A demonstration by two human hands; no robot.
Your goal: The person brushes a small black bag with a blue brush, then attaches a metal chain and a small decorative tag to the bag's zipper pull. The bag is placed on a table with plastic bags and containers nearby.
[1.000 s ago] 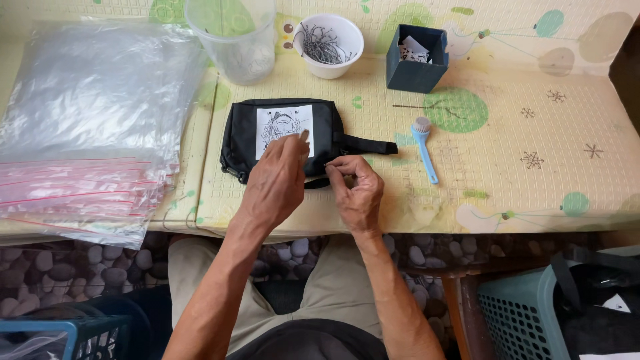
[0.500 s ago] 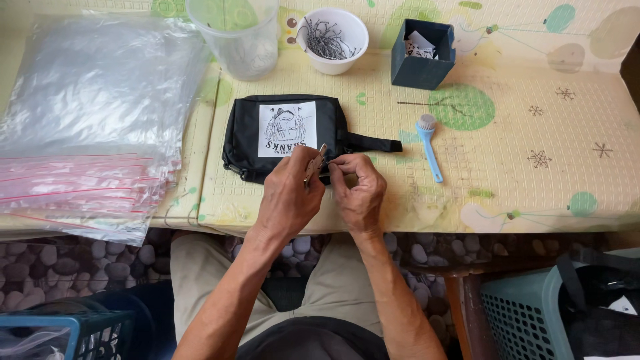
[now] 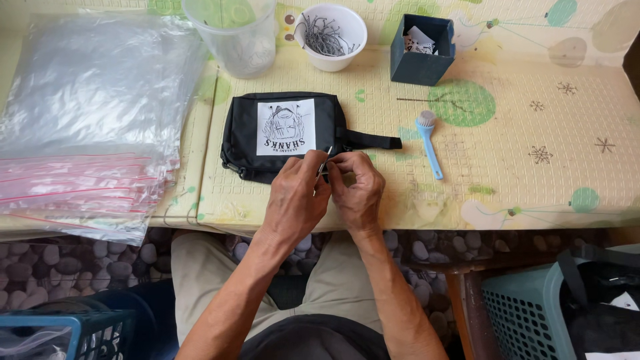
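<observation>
A small black pouch (image 3: 248, 133) with a white printed patch and a side strap lies on the patterned table mat (image 3: 507, 187). My left hand (image 3: 293, 200) and my right hand (image 3: 359, 190) meet at the pouch's near right corner. Together they pinch a thin metal pin or hook (image 3: 325, 162) between their fingertips. The pouch's near edge is partly hidden by both hands.
A white bowl of metal pins (image 3: 330, 28), a clear plastic cup (image 3: 235, 33) and a dark blue box of paper tags (image 3: 420, 48) stand at the back. A blue brush (image 3: 430, 143) lies right of the pouch. A stack of clear bags (image 3: 87, 127) fills the left. Baskets stand on the floor.
My left hand has come off the printed patch and moved down to join the right hand. Both hands now hold the small metal piece at the pouch's near corner.
</observation>
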